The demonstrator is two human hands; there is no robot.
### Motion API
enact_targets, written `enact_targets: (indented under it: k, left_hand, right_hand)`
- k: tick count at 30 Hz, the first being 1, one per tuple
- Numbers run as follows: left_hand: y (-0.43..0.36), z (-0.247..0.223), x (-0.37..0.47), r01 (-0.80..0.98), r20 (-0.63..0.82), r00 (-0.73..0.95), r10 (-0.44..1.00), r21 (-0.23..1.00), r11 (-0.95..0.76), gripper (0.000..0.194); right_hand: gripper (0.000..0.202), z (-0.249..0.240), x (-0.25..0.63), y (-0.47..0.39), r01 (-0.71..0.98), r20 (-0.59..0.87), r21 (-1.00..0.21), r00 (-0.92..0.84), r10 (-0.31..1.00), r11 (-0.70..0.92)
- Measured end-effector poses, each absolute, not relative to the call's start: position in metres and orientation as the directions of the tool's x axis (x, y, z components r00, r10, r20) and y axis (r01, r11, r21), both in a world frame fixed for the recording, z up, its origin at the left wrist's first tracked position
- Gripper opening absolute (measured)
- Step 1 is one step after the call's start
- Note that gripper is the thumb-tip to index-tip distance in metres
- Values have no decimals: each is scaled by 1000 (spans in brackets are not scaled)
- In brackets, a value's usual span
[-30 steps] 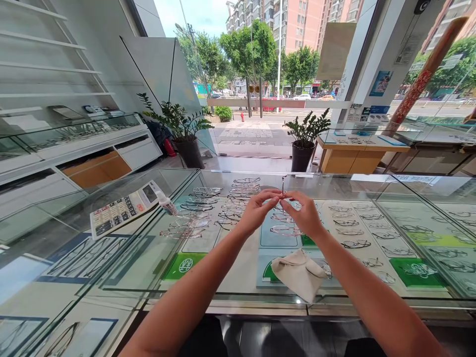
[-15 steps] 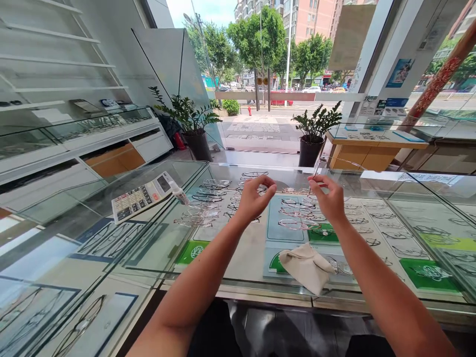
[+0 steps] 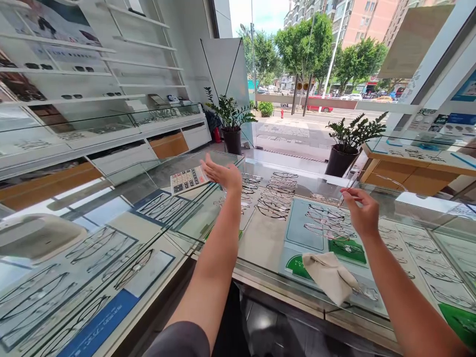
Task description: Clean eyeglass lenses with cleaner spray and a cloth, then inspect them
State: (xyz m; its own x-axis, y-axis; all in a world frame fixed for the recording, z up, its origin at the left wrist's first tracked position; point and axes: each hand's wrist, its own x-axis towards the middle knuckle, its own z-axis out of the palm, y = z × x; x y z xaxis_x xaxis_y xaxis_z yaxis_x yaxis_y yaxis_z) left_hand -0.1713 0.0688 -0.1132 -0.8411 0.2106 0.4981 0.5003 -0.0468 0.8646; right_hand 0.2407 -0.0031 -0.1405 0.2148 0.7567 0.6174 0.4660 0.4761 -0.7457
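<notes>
My left hand (image 3: 223,174) is stretched out over the left part of the glass counter (image 3: 256,248), fingers apart, beside the calculator (image 3: 188,180). The small clear bottle that stood by the calculator is hidden behind this hand. My right hand (image 3: 362,210) pinches a thin-rimmed pair of glasses (image 3: 392,180) between thumb and fingers, above the counter's far edge. Below and left of it lie several glasses (image 3: 323,220) in a column. A crumpled beige cloth (image 3: 329,275) rests on the counter near its front edge.
More glasses (image 3: 277,193) lie in a column mid-counter. Other frames sit under the glass at left (image 3: 134,270) and right. Potted plants (image 3: 342,158) stand beyond the counter by the glass door. A pale curved object (image 3: 40,235) shows at far left.
The view has turned left. My left hand has moved left from above the mid-counter glasses to beside the calculator, its fingers spreading. My right hand keeps the glasses at about the same place.
</notes>
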Motion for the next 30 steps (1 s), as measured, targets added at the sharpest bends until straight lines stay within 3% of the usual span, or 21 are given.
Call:
enact_targets:
  k: [4,8,15,20,22,23,25,26,28,30]
  left_hand:
    - [80,-123,-191,306,240,-934,266,920,246,72]
    - [88,-132,-203,196,95,-951,293,920,340,65]
    - [90,-143,-206,176,68,-948,310,925,337,40]
    - [84,-120,-199,279,219,-926,306,945,169,29]
    - [82,-107,-183,385,376,-853,363,922,-50,22]
    - [81,-103,-171,424,486,-776,401,874,-239,17]
    - [76,-98,-138,360,648,-588,485,746,-561,16]
    - [72,-99,-118,256,667,-483,567,727,-637,22]
    - [63,-105,-79,26,630,-246,736,764,-645,34]
    - [51,-115,-47,-115,552,1,834,828,-548,41]
  right_hand:
    - [33,-143,241,-3,442,572,-778,206,794,446]
    - [33,-143,240,-4,421,559,-790,199,805,445]
    - [32,-140,238,-6,418,558,-790,187,808,448]
    - [33,-139,238,-6,414,560,-792,199,804,449]
    - [33,-139,237,-6,406,568,-790,203,797,459]
    - [33,-138,237,-6,401,573,-788,204,794,467]
    - [32,-137,236,-6,395,580,-786,204,789,476]
    - [32,-136,236,-7,395,580,-786,203,789,476]
    - [31,-134,235,-8,395,576,-789,205,791,472]
    - [31,-133,233,-10,387,567,-796,208,797,465]
